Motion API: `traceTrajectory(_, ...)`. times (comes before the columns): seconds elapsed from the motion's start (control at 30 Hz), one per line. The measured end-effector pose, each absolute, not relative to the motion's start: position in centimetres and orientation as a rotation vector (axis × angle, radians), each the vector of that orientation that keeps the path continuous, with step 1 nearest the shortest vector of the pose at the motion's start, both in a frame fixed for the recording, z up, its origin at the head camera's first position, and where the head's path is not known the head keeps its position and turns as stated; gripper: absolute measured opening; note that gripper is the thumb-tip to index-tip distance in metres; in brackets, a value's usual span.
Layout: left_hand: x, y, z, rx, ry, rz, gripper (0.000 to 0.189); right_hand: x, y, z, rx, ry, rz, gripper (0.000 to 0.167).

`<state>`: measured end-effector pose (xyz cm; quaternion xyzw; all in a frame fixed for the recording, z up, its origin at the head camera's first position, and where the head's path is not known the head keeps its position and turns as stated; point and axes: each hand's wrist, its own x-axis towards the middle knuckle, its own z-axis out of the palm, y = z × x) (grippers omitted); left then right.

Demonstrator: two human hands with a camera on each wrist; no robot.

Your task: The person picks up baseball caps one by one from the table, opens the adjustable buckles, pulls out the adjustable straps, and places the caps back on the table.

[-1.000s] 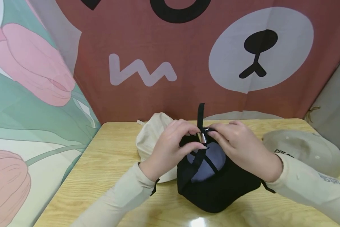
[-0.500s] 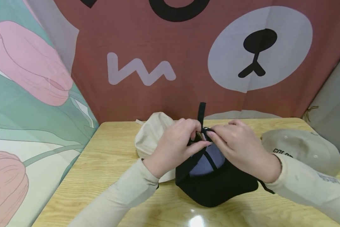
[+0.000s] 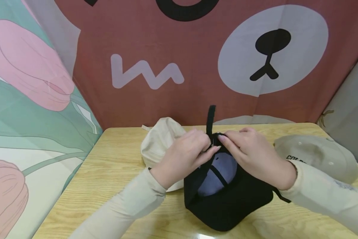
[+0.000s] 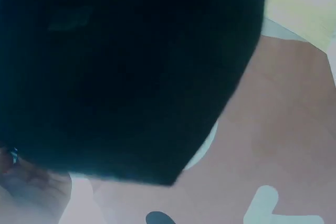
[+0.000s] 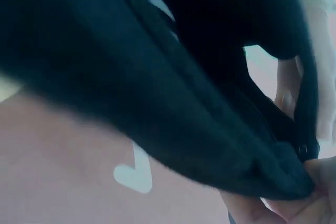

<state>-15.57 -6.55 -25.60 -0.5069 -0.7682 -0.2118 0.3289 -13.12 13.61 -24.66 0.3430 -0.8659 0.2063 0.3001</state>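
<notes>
While held, blk cap (image 3: 231, 205), cream cap (image 3: 159, 142) behind.

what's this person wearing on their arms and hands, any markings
The left hand and right hand wear no gloves. Both arms have long cream sleeves: the left sleeve looks plain, while the right sleeve bears a small blue-grey marking, too blurred to read.

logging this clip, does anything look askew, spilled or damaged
The black cap has a strap whose loose end stands up above the left hand rather than lying flat. No spill or damage is visible.
</notes>
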Motion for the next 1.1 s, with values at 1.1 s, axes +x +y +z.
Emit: traceTrajectory(1.1,-14.3,-7.4,-25.2,-1.062,-2.022,-0.781,0.013,-13.5,14.4,-23.3,1.119,-1.924,0.067,0.043)
